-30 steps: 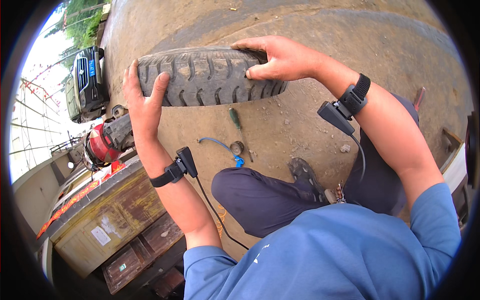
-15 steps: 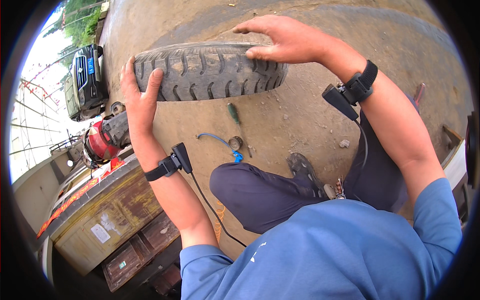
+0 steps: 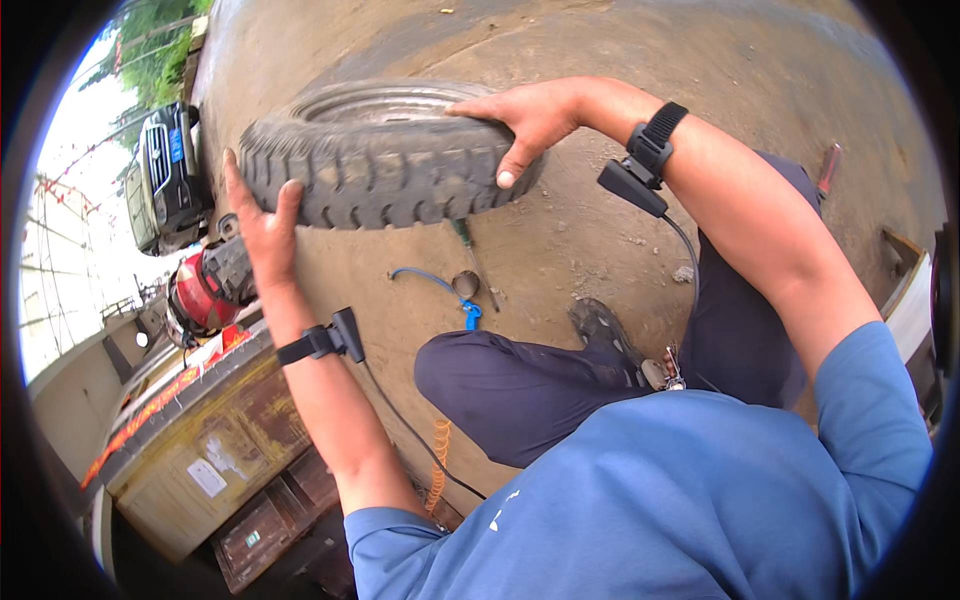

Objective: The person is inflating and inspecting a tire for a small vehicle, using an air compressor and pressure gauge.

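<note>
A worn black tyre (image 3: 385, 180) with chunky tread stands in front of me, tilted so that its upper sidewall and the rim opening show. My left hand (image 3: 262, 225) grips its left end, the thumb on the tread and the fingers along the outer side. At the right end my right hand (image 3: 525, 125) clasps it, fingers over the upper sidewall and thumb down on the tread. Below the tyre lies a green-handled screwdriver (image 3: 461, 234), its handle partly covered by the tyre. Nearer my knee is a round gauge (image 3: 466, 284) with a blue hose (image 3: 425, 272).
A red motorcycle (image 3: 200, 290) and a dark car (image 3: 172, 180) stand at the left. A worn yellowish cabinet (image 3: 190, 470) is at the lower left, near an orange coiled hose (image 3: 439, 460). A red-handled tool (image 3: 829, 168) lies on the ground at right.
The tyre has tipped and shifted slightly left and nearer, baring its rim opening. My right hand has come left and down and closed on it. My left hand moved with it.
</note>
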`<action>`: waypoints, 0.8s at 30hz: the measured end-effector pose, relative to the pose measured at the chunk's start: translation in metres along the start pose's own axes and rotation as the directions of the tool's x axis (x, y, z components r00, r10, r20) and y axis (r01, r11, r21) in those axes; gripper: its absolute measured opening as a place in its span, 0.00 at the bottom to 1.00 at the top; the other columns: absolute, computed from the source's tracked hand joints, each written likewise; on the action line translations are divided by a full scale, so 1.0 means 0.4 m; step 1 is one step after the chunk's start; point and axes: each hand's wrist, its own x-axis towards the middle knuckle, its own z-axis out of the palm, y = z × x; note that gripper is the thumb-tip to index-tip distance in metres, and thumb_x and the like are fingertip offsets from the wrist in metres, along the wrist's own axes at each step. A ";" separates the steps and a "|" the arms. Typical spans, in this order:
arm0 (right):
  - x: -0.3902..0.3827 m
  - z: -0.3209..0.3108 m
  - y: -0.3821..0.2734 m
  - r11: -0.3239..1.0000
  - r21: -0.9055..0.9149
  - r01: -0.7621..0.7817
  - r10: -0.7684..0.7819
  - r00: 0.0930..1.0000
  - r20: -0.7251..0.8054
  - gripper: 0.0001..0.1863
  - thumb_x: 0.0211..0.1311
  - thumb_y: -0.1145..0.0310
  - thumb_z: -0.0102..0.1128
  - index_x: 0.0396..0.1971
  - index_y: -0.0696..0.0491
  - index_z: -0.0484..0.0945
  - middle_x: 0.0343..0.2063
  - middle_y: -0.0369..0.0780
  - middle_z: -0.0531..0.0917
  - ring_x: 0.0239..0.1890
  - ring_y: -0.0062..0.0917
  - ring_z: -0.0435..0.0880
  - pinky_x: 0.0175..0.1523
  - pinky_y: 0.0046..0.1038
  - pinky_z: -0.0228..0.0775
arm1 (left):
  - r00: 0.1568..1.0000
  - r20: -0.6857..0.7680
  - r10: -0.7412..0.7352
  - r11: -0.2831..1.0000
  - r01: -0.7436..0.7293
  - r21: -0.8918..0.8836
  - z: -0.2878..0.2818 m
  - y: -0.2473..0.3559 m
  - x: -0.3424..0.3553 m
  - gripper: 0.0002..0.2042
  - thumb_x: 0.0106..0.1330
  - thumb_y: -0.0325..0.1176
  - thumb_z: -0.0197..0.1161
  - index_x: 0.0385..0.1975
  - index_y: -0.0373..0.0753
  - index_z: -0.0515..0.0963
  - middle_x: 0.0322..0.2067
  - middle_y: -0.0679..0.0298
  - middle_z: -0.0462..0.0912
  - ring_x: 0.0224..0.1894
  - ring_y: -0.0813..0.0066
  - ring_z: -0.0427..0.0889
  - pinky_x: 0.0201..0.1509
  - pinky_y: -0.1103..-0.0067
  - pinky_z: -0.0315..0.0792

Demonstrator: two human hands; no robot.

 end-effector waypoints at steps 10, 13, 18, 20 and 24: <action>-0.026 0.010 -0.032 1.000 -0.018 0.018 -0.017 0.999 0.041 0.66 0.38 0.51 0.88 0.77 0.58 0.58 0.70 0.52 0.71 0.73 0.43 0.70 0.76 0.40 0.62 | 0.861 0.314 -0.401 0.210 0.420 -0.883 0.296 0.284 -0.305 0.39 0.60 0.25 0.75 0.72 0.39 0.61 0.65 0.63 0.73 0.68 0.67 0.71 0.74 0.67 0.63; -0.025 0.011 -0.039 0.991 -0.134 0.018 -0.015 1.000 0.025 0.63 0.38 0.53 0.88 0.75 0.59 0.61 0.68 0.52 0.73 0.72 0.43 0.71 0.75 0.40 0.64 | 0.833 0.341 -0.437 0.140 0.437 -0.888 0.338 0.300 -0.285 0.48 0.55 0.23 0.78 0.74 0.37 0.55 0.69 0.60 0.67 0.70 0.65 0.68 0.75 0.69 0.61; 0.002 -0.028 -0.212 0.993 -0.093 -0.076 0.079 0.996 0.033 0.50 0.50 0.43 0.79 0.68 0.60 0.72 0.57 0.50 0.83 0.64 0.37 0.79 0.67 0.37 0.70 | 0.814 0.249 -0.525 0.246 0.426 -0.871 0.222 0.272 -0.276 0.29 0.68 0.34 0.71 0.67 0.34 0.69 0.62 0.58 0.78 0.61 0.66 0.79 0.65 0.67 0.73; 0.007 -0.050 -0.327 0.986 -0.043 -0.164 0.166 0.984 0.069 0.47 0.56 0.38 0.74 0.65 0.60 0.75 0.54 0.49 0.85 0.61 0.35 0.81 0.65 0.36 0.72 | 0.761 0.308 -0.571 0.167 0.475 -0.864 0.129 0.271 -0.244 0.27 0.71 0.36 0.70 0.66 0.33 0.70 0.61 0.57 0.79 0.59 0.66 0.81 0.63 0.67 0.75; 0.029 -0.074 -0.408 0.979 -0.065 -0.192 0.185 0.978 -0.096 0.47 0.63 0.29 0.62 0.60 0.62 0.80 0.51 0.48 0.86 0.58 0.34 0.83 0.61 0.36 0.74 | 0.861 0.258 -0.437 0.277 0.402 -0.873 0.058 0.272 -0.189 0.34 0.72 0.37 0.68 0.73 0.33 0.61 0.63 0.53 0.77 0.60 0.64 0.81 0.64 0.66 0.75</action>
